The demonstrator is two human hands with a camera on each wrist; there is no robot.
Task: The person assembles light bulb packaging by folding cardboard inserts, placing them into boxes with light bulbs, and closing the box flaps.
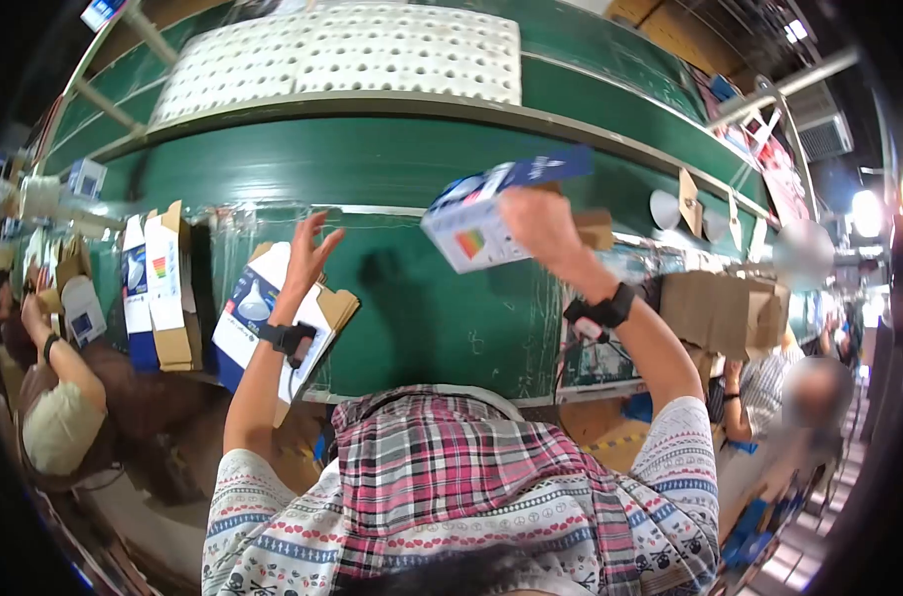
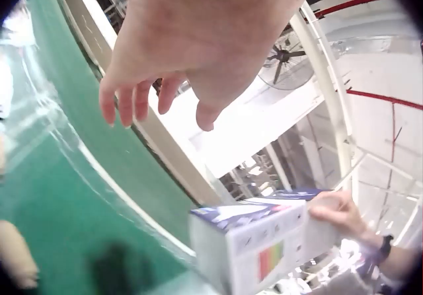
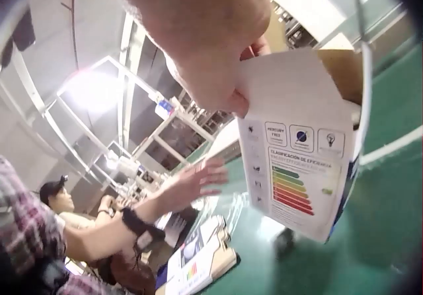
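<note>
My right hand [image 1: 543, 226] grips the open top of a blue and white box [image 1: 476, 238], held tilted above the green bench. Its flaps stand open, and in the right wrist view the box [image 3: 297, 169] shows a coloured energy chart, with the right hand [image 3: 205, 50] pinching its upper edge. My left hand [image 1: 312, 256] holds nothing; its fingers are spread above a stack of flat boxes [image 1: 256, 303] at the bench's near edge. In the left wrist view the left hand [image 2: 198, 44] hangs with loose fingers, apart from the box [image 2: 258, 242].
More flat boxes [image 1: 163, 288] stand at the left. A white perforated tray [image 1: 402, 50] lies beyond the rail [image 1: 372, 107]. Brown cartons [image 1: 715, 310] are at the right, near white cone-shaped pieces [image 1: 664, 211]. People sit at both sides.
</note>
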